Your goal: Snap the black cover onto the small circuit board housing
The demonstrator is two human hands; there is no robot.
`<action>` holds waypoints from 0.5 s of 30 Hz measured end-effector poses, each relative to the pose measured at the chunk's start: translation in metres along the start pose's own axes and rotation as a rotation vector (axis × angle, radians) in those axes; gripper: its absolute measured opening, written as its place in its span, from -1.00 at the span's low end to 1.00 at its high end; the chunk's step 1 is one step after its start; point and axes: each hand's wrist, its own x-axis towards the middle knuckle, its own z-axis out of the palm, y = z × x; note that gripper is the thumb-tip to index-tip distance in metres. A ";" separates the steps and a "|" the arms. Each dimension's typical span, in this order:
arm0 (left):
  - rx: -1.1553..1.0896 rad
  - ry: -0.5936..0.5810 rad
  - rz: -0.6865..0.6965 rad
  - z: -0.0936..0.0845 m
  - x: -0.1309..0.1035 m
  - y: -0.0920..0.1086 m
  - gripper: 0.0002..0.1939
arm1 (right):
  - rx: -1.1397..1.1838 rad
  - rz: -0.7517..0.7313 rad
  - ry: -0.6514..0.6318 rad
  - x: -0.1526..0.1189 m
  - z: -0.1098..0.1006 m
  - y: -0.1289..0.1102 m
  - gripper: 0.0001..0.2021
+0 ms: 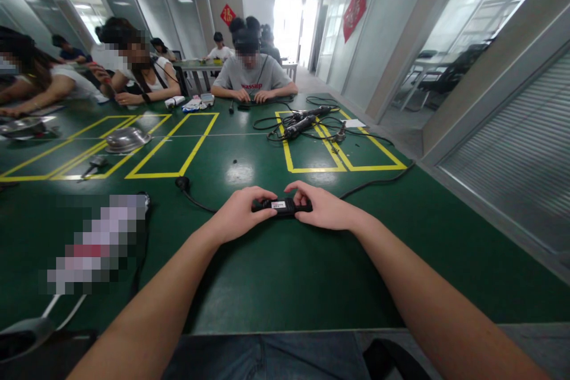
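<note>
A black power adapter (pixel 290 208) with a small white label lies crosswise in front of me, low over the green table. My left hand (pixel 244 209) grips its left end, thumb along the near side and fingers over the far side. At the right end, my right hand (pixel 324 208) holds it between thumb and curled fingers, the index finger arched above it. A black cord runs from under my left hand to a plug (pixel 182 183). From beside my right wrist another black cable (pixel 378 183) trails toward the table's right edge.
Black electric screwdrivers (pixel 300 126) with tangled cables lie ahead within yellow tape outlines. A metal bowl (pixel 128 139) sits left of centre, near a small metal part (pixel 97 163). A blurred-out item (pixel 102 237) is at my left. Across the table a person (pixel 253 74) works; others sit left.
</note>
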 end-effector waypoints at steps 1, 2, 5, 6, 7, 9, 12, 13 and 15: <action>0.012 -0.002 0.010 0.001 0.000 0.000 -0.70 | -0.011 -0.011 -0.022 0.000 -0.002 0.000 -0.50; 0.023 0.000 0.019 0.001 0.000 0.000 -0.70 | -0.027 -0.017 -0.031 -0.001 -0.002 0.000 -0.54; 0.047 0.000 0.026 0.002 0.000 0.001 -0.70 | -0.079 -0.015 -0.001 0.001 -0.001 -0.001 -0.64; 0.056 0.002 0.020 0.002 0.000 0.001 -0.69 | -0.088 -0.013 0.012 0.001 0.000 -0.001 -0.66; 0.065 0.001 0.013 0.002 0.000 0.002 -0.68 | -0.091 -0.014 0.020 0.002 0.001 -0.001 -0.67; 0.072 -0.002 -0.002 0.002 0.000 0.002 -0.67 | -0.088 -0.023 0.019 0.003 0.002 0.000 -0.66; 0.052 -0.020 -0.014 0.001 0.000 0.003 -0.67 | -0.102 -0.040 0.000 0.004 0.000 0.000 -0.66; 0.043 -0.024 -0.018 0.001 0.000 0.003 -0.66 | -0.111 -0.043 -0.003 0.003 0.000 0.000 -0.66; 0.028 -0.031 -0.030 0.000 -0.001 0.003 -0.65 | -0.125 -0.051 -0.010 0.003 -0.002 0.000 -0.65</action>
